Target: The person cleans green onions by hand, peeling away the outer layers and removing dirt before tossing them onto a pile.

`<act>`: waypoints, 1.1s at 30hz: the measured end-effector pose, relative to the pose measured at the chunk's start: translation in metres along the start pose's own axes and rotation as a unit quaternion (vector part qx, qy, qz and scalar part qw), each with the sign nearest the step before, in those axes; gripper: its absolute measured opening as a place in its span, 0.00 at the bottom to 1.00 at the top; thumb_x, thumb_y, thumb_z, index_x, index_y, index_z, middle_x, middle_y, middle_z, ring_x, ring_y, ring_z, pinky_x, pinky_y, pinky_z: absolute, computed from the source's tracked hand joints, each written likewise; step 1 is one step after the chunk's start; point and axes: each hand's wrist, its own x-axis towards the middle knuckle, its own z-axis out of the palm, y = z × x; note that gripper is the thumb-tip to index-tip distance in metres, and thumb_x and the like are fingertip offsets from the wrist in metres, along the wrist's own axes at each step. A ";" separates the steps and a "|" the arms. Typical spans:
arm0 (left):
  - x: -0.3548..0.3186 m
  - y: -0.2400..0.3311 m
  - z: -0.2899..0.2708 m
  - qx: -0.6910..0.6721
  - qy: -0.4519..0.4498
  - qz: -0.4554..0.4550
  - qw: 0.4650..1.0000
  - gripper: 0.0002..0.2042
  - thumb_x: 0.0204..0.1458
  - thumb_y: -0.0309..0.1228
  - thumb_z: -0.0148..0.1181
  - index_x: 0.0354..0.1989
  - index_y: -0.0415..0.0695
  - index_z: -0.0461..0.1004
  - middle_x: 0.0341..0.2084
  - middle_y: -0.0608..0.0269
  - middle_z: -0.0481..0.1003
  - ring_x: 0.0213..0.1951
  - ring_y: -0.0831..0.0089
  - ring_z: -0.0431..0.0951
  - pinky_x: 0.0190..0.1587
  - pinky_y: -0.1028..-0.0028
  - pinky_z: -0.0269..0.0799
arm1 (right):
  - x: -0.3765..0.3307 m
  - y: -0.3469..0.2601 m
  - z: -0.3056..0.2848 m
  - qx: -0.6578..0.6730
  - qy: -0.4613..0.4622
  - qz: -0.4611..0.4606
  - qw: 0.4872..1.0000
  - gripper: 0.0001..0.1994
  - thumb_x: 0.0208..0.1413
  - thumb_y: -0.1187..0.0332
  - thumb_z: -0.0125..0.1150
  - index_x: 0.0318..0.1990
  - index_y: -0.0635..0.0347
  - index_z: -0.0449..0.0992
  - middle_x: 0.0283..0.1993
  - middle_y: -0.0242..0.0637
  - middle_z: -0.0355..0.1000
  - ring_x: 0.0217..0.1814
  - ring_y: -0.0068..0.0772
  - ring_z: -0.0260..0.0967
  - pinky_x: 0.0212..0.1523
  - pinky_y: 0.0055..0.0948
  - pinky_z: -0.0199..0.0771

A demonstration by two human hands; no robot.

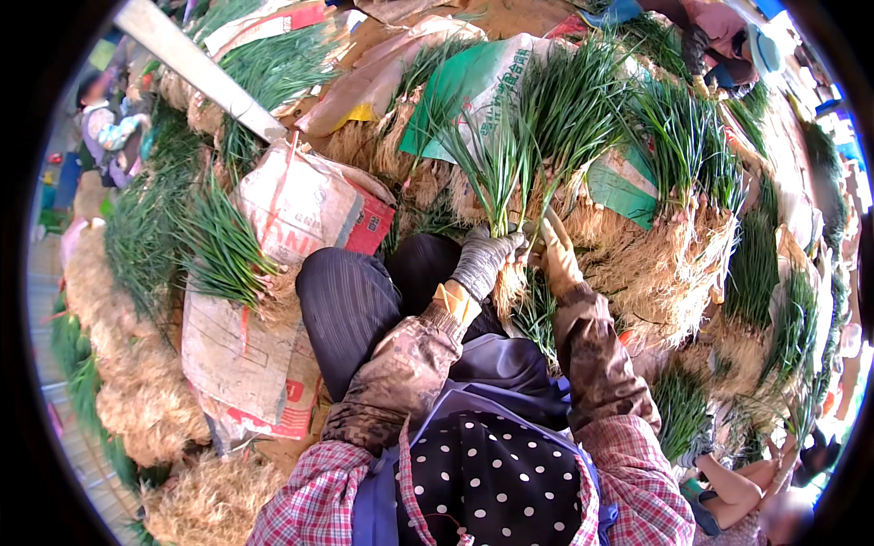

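Observation:
My left hand [484,257], in a grey glove with a yellow cuff, is closed around a bunch of green onions [496,187]. Their long green leaves fan upward and their pale, stringy roots [510,293] hang below the fist. Just right of it, my right hand [558,252] wears a tan glove. Its fingers are bent beside the bunch and closed on a thin green onion stalk [545,202]; the fingertips are partly hidden. Both hands are above my lap, in front of a large heap of green onions [655,264] with its roots toward me.
A small bunch of green onions [223,250] lies on printed sacks [241,350] to my left. Rooty piles [146,400] line the far left. A pale beam [200,68] slants in at upper left. Other people [728,41] sit around the edges. A green-white sack [464,96] covers part of the heap.

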 end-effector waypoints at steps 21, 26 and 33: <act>0.019 -0.034 -0.008 0.259 0.009 0.150 0.954 0.12 0.42 0.29 0.60 0.34 0.37 0.69 0.20 0.63 0.72 0.19 0.76 0.70 0.21 0.78 0.66 | 0.005 -0.003 0.005 -0.267 0.002 -0.089 0.960 0.28 0.55 0.48 0.41 0.49 0.68 0.64 0.46 0.47 0.66 0.49 0.36 0.63 0.51 0.27 0.59; -0.006 -0.008 0.001 0.142 -0.022 0.055 0.988 0.11 0.44 0.27 0.58 0.37 0.38 0.70 0.25 0.63 0.73 0.25 0.75 0.74 0.28 0.77 0.71 | -0.015 -0.015 0.012 -0.369 -0.033 -0.139 0.918 0.32 0.55 0.45 0.37 0.52 0.70 0.61 0.50 0.53 0.64 0.54 0.43 0.60 0.54 0.30 0.55; -0.015 0.006 0.005 -0.129 -0.060 0.067 0.988 0.12 0.47 0.28 0.56 0.41 0.40 0.68 0.25 0.60 0.74 0.19 0.73 0.73 0.19 0.79 0.67 | -0.030 -0.040 -0.010 -0.703 -0.129 0.001 0.699 0.21 0.51 0.58 0.51 0.49 0.63 0.66 0.42 0.51 0.69 0.41 0.32 0.69 0.41 0.26 0.69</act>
